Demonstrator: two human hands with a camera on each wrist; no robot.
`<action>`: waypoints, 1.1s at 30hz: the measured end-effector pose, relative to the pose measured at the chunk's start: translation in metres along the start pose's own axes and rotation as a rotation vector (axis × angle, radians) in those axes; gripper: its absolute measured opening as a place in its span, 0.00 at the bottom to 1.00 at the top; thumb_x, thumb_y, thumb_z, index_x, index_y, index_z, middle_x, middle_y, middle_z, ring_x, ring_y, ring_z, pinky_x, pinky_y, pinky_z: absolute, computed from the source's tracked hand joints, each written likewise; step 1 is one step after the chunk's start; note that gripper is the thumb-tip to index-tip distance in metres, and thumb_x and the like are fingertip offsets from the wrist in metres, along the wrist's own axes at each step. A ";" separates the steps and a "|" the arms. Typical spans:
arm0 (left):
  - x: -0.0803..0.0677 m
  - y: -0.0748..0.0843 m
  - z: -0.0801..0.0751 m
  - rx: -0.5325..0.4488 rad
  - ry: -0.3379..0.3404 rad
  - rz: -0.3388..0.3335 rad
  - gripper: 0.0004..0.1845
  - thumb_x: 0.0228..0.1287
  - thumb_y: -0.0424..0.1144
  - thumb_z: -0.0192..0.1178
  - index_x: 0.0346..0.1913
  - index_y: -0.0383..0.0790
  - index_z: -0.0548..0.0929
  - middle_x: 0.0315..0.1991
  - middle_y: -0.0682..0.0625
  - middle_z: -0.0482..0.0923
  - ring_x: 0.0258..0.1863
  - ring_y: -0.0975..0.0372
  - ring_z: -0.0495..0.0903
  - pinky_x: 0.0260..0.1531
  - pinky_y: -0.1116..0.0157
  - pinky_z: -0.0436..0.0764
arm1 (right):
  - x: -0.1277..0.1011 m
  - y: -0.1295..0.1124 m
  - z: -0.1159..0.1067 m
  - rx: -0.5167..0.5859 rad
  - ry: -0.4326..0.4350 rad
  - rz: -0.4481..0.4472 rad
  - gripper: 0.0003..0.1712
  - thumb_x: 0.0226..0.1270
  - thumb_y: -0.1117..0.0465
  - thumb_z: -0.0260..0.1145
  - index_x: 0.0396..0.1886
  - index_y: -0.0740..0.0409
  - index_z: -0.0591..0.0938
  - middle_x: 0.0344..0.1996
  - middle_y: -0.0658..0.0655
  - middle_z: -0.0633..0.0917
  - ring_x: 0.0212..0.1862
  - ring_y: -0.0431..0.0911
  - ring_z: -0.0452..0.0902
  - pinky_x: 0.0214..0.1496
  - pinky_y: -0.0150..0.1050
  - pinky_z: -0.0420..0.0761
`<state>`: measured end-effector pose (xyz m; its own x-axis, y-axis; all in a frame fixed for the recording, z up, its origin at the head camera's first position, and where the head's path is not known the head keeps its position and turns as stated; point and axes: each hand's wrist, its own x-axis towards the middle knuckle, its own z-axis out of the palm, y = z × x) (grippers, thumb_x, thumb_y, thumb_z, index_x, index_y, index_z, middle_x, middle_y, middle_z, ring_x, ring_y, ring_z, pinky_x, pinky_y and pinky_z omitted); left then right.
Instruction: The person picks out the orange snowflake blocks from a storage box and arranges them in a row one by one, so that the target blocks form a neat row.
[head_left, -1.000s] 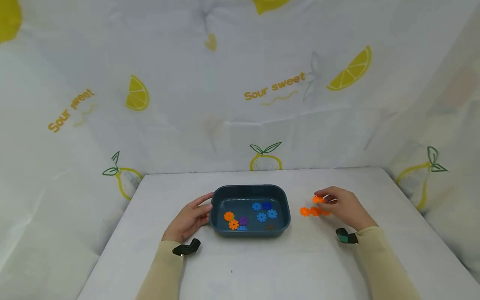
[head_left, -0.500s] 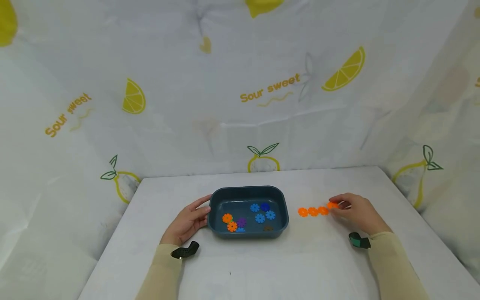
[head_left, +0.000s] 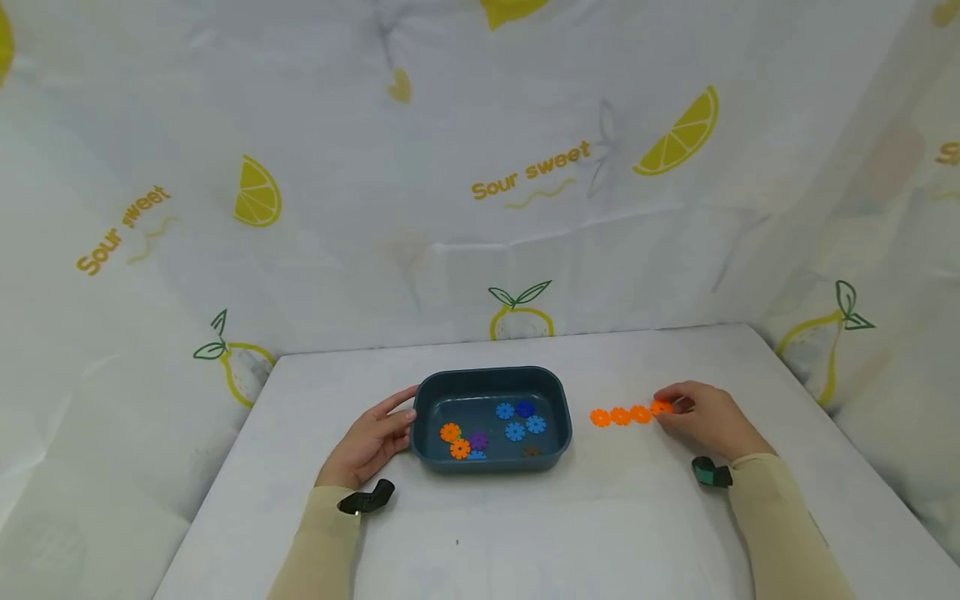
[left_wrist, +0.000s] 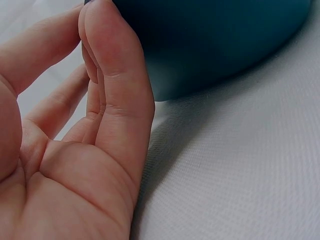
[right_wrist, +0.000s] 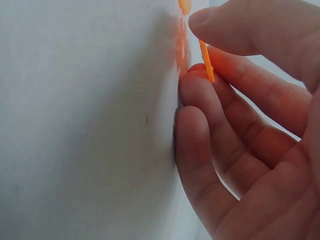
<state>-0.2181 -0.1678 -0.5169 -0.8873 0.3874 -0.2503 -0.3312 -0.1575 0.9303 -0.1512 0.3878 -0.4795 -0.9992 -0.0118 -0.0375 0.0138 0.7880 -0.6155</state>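
Note:
My left hand (head_left: 367, 446) holds the left side of a dark teal plastic tray (head_left: 491, 467), its thumb and fingertips at the rim. In the left wrist view the bent fingers (left_wrist: 120, 80) lie against the tray's outer wall. To the right of the tray, my right hand (head_left: 708, 421) pinches an orange snowflake disc (head_left: 660, 407) between thumb and fingers. The right wrist view shows that disc's thin edge (right_wrist: 206, 62) tilted up from the table, with the lower fingertips close to the surface. Three more orange discs (head_left: 620, 416) lie in a row just left of it.
Inside the tray are two orange discs (head_left: 460, 449), several blue discs (head_left: 514, 432), a purple disc (head_left: 478, 440) and a brown disc (head_left: 531, 451). A bit of green shows under the orange ones. The white table (head_left: 525, 533) ends at a lemon-printed cloth (head_left: 360, 275) behind.
My right hand has moved right and lowered an orange disc to the right end of the orange row. The left hand stays at the tray; the head view shifts slightly.

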 end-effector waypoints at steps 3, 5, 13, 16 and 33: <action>-0.001 0.001 0.001 -0.002 0.004 -0.004 0.34 0.79 0.40 0.66 0.83 0.51 0.68 0.50 0.53 0.88 0.37 0.66 0.84 0.44 0.70 0.87 | 0.000 -0.001 0.000 -0.007 -0.001 0.006 0.20 0.70 0.55 0.76 0.58 0.57 0.88 0.52 0.61 0.88 0.51 0.53 0.82 0.50 0.43 0.82; -0.001 0.002 0.003 -0.002 0.007 -0.005 0.34 0.79 0.40 0.66 0.83 0.51 0.68 0.50 0.53 0.88 0.37 0.65 0.84 0.44 0.70 0.87 | 0.000 0.000 0.001 -0.012 -0.001 0.003 0.19 0.70 0.55 0.76 0.57 0.57 0.89 0.52 0.61 0.88 0.51 0.53 0.82 0.49 0.43 0.82; -0.002 0.003 0.003 -0.011 0.002 -0.004 0.33 0.80 0.38 0.64 0.83 0.49 0.68 0.52 0.51 0.88 0.37 0.65 0.86 0.45 0.69 0.88 | 0.000 0.003 0.005 -0.022 0.000 0.000 0.18 0.70 0.56 0.76 0.57 0.57 0.88 0.51 0.60 0.88 0.50 0.52 0.81 0.49 0.43 0.81; -0.002 0.001 0.003 -0.012 0.005 -0.005 0.33 0.80 0.38 0.64 0.83 0.49 0.68 0.52 0.51 0.88 0.37 0.65 0.86 0.45 0.69 0.88 | 0.000 0.002 0.005 -0.022 -0.001 0.001 0.18 0.70 0.56 0.76 0.56 0.57 0.88 0.51 0.60 0.88 0.49 0.52 0.81 0.49 0.43 0.82; -0.001 0.002 0.003 -0.010 0.013 -0.002 0.33 0.80 0.39 0.65 0.83 0.51 0.69 0.50 0.52 0.87 0.35 0.65 0.83 0.44 0.70 0.87 | 0.003 0.002 0.003 -0.062 0.003 -0.019 0.17 0.69 0.58 0.76 0.54 0.58 0.89 0.50 0.61 0.87 0.48 0.52 0.81 0.49 0.42 0.82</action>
<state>-0.2170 -0.1662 -0.5143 -0.8905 0.3763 -0.2560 -0.3365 -0.1657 0.9270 -0.1545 0.3871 -0.4834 -0.9994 -0.0253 -0.0235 -0.0076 0.8243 -0.5661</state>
